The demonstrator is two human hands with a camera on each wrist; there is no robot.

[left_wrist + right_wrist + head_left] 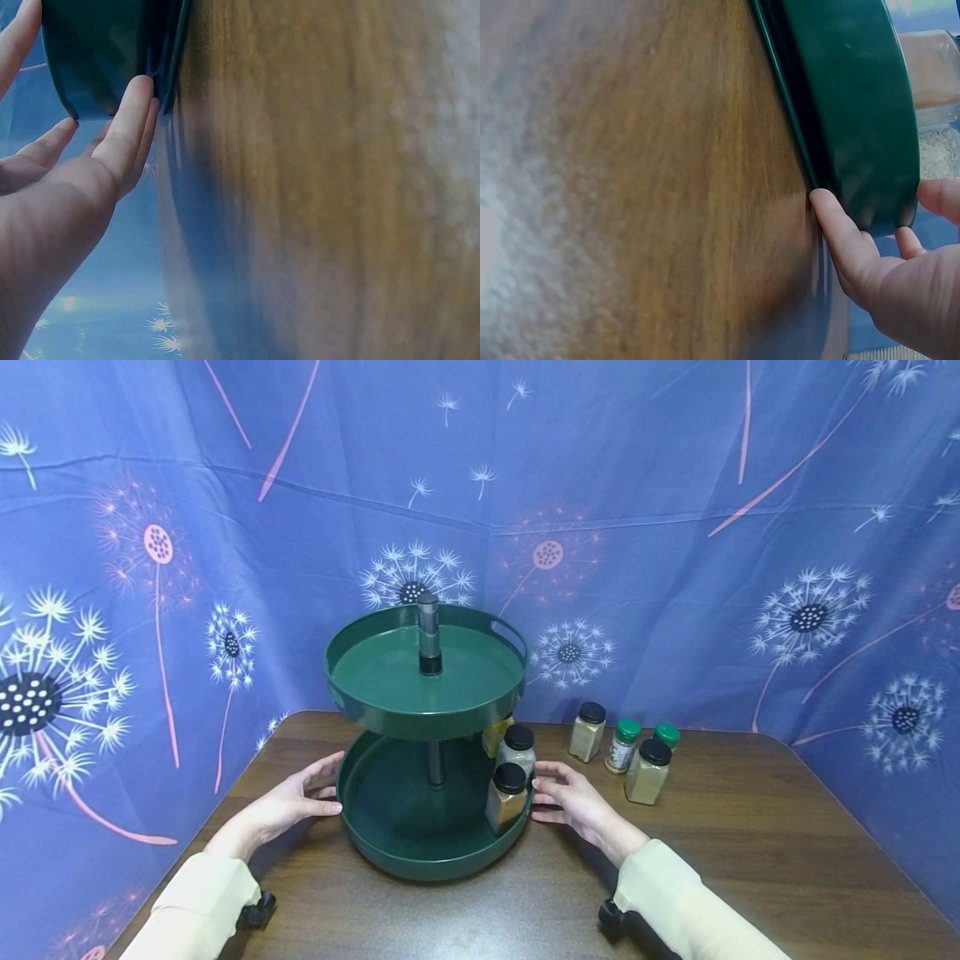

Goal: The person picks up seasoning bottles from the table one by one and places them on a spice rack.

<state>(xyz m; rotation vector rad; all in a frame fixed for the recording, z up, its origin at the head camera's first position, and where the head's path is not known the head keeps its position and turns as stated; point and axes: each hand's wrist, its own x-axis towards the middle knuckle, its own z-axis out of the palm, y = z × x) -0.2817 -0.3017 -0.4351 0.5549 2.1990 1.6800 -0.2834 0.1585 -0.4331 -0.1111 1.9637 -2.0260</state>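
A green two-tier turntable stands on the wooden table, its upper tray [427,722] bare apart from the central post [428,631]. My left hand [288,802] touches the left side of the lower tray [435,864] with extended fingers. On the opposite side my right hand [581,802] rests its fingertips against the same tray's outer wall. Inside that tray, at the right, are a front jar [504,806] of tan powder, a black-lidded jar [517,753] behind it, and a yellowish jar [493,737] partly hidden by the upper tray.
Right of the turntable, on the table [750,843], stand two black-lidded jars [587,737] [647,777] and two green-lidded bottles [621,752] [667,735]. A blue dandelion-patterned cloth [637,552] hangs behind and along both sides.
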